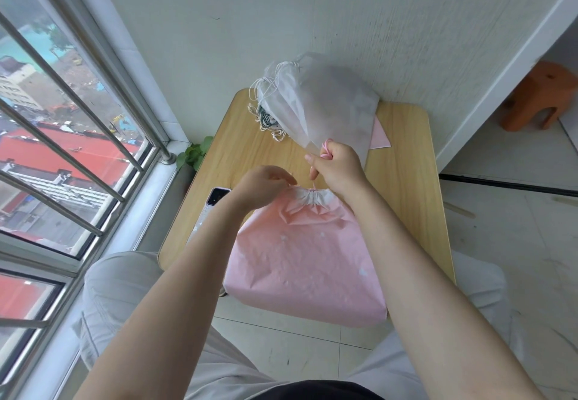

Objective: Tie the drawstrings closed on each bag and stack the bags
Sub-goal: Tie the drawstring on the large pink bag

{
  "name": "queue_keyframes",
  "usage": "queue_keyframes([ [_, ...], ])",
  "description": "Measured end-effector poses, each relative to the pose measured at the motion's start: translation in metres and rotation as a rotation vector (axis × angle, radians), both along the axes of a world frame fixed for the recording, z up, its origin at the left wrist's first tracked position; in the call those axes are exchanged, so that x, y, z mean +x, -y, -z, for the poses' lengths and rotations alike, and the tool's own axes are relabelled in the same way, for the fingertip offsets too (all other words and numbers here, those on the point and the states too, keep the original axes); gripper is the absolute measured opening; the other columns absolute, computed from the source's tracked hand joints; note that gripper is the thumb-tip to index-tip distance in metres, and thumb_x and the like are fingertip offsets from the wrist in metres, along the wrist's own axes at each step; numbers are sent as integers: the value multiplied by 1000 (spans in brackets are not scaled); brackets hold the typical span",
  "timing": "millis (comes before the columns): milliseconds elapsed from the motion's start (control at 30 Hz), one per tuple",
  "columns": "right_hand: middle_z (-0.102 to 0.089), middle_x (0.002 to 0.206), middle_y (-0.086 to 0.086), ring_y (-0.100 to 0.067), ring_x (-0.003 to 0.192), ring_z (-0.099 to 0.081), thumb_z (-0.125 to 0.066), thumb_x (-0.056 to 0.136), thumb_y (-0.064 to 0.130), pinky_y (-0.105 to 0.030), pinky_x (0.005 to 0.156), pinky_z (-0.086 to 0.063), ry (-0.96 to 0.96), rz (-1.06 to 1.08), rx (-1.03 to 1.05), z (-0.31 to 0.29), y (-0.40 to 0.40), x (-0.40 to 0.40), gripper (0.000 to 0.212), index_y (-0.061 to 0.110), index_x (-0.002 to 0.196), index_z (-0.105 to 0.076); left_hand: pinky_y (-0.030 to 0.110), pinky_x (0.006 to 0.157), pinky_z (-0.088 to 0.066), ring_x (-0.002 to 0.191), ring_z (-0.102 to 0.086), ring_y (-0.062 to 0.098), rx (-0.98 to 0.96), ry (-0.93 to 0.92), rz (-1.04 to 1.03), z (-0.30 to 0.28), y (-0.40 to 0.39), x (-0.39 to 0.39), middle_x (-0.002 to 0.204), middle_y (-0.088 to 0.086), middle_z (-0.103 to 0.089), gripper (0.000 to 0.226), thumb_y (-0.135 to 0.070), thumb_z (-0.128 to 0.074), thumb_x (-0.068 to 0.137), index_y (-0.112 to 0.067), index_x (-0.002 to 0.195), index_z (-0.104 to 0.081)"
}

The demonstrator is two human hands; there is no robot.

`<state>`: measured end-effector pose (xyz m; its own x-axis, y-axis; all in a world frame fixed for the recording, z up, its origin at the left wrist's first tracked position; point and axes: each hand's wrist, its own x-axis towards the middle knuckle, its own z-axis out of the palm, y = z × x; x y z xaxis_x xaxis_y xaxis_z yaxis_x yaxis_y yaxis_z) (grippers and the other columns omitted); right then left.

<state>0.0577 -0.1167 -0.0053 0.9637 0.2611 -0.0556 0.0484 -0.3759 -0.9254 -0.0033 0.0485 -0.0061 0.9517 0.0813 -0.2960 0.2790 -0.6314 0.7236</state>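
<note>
A pink drawstring bag [306, 259] lies on the small wooden table [406, 162], its near end hanging over the front edge. Its white top hem [312, 195] is gathered tight. My right hand [336, 169] grips the pink drawstring [326, 148], pulled away from the hem toward the wall. My left hand [261, 188] pinches the gathered hem at its left side. A pile of white translucent drawstring bags [325, 102] with loose white cords [266, 93] lies at the table's far end against the wall.
A phone [208, 212] lies on the table's left side, partly under my left forearm. A flat pink piece [380, 137] sticks out from under the white pile. A barred window is at left, a small plant [194, 152] by the sill, an orange stool [538, 96] at right.
</note>
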Motion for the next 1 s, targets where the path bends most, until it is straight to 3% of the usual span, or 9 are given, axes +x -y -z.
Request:
queue_keyframes([
  [167, -58, 52, -2, -3, 41, -32, -61, 90, 13, -18, 47, -28, 2, 29, 5, -1, 6, 1, 45, 20, 67, -23, 31, 74, -45, 83, -56, 18, 174, -64, 33, -5, -6, 3, 87, -2, -63, 17, -24, -52, 86, -18, 80, -66],
  [233, -56, 50, -1, -3, 41, -31, -61, 90, 13, -18, 48, -28, 6, 36, -2, -1, 5, 1, 45, 20, 67, -23, 33, 63, -36, 65, -43, 19, 151, -116, 41, -7, -7, 2, 66, 1, -47, 25, -27, -50, 84, -15, 62, -51],
  [300, -54, 52, -5, -1, 39, -34, -61, 90, 13, -16, 47, -29, 7, 39, -9, 0, 5, 1, 43, 19, 68, -25, 31, 61, -29, 60, -33, 18, 71, -159, 33, -11, -7, 1, 60, -1, -36, 30, -27, -50, 85, -15, 58, -40],
  [467, -54, 60, -12, 3, 37, -41, -61, 91, 13, -13, 50, -32, 26, 57, -33, 1, 6, 3, 40, 18, 70, -28, 33, 61, -30, 61, -36, 19, 34, -166, 0, -12, -11, -3, 65, 2, -39, 27, -35, -49, 77, -11, 65, -45],
  [567, -56, 59, -11, 3, 39, -43, -61, 91, 15, -16, 58, -36, 41, 96, -51, 6, 7, 6, 39, 18, 69, -28, 37, 65, -42, 72, -52, 23, 117, -9, -67, -1, -12, -2, 81, 13, -59, 34, -35, -59, 82, -1, 75, -63],
  [633, -56, 54, -6, 2, 40, -42, -61, 91, 16, -16, 56, -35, 39, 110, -61, 9, 6, 6, 40, 18, 69, -28, 33, 66, -41, 75, -54, 22, 167, 45, -81, 7, -13, 0, 88, 15, -65, 33, -32, -61, 89, -1, 80, -67],
  [767, -57, 57, -7, 1, 40, -43, -62, 90, 15, -17, 48, -32, 35, 113, -80, 17, 6, 5, 41, 19, 68, -26, 31, 68, -43, 81, -60, 22, 209, 116, -107, 18, -15, 3, 86, 3, -68, 27, -34, -63, 93, -10, 81, -67],
  [867, -56, 62, -7, -13, 55, -52, -61, 87, 18, -28, 57, -35, 48, 193, -140, 23, 10, 9, 42, 20, 66, -25, 26, 60, -39, 70, -55, 13, 66, 162, -143, 16, -17, 1, 72, -3, -62, 31, -39, -66, 91, -10, 79, -70],
  [1000, -38, 62, 4, -26, 63, -41, -60, 88, 17, -31, 54, -27, 64, 274, -287, 27, 19, 10, 44, 19, 65, -23, 33, 74, -43, 68, -50, 17, -399, 96, -194, 9, -23, -4, 67, 1, -56, 40, -49, -67, 83, -12, 67, -63],
])
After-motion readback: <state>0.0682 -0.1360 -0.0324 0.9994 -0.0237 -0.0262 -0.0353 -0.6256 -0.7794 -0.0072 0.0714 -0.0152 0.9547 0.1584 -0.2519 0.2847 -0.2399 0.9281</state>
